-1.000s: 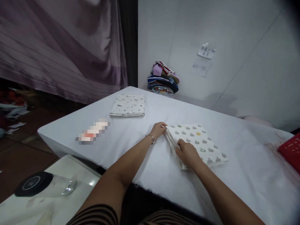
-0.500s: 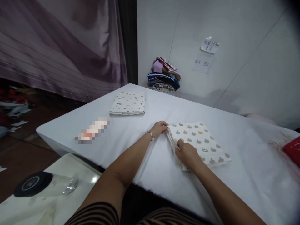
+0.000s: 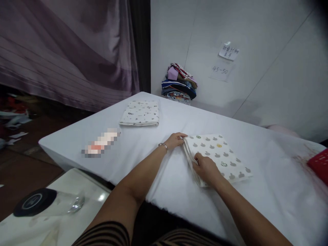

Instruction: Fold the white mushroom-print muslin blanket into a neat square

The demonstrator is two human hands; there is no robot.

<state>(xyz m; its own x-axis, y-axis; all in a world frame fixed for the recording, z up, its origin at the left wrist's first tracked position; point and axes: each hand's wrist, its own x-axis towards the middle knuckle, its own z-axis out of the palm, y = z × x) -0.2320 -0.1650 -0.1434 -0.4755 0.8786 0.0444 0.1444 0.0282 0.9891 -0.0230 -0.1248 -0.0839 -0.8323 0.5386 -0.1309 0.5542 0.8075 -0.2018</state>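
A folded white cloth with grey and green shapes (image 3: pixel 222 156) lies on the white table (image 3: pixel 159 160) in front of me. My left hand (image 3: pixel 176 139) pinches its far left corner, fingers closed on the layered edge. My right hand (image 3: pixel 206 167) rests on the near left edge, fingers curled and gripping the folded layers. A thin bracelet sits on my left wrist.
A second folded patterned cloth (image 3: pixel 140 113) lies farther left on the table. A pile of coloured clothes (image 3: pixel 179 83) sits at the back against the wall. A red basket (image 3: pixel 319 164) is at the right edge. A glass jar with black lid (image 3: pixel 46 203) lies on a side table at lower left.
Both hands have stayed on the cloth's left edge, shifting only slightly. The view has moved a little.
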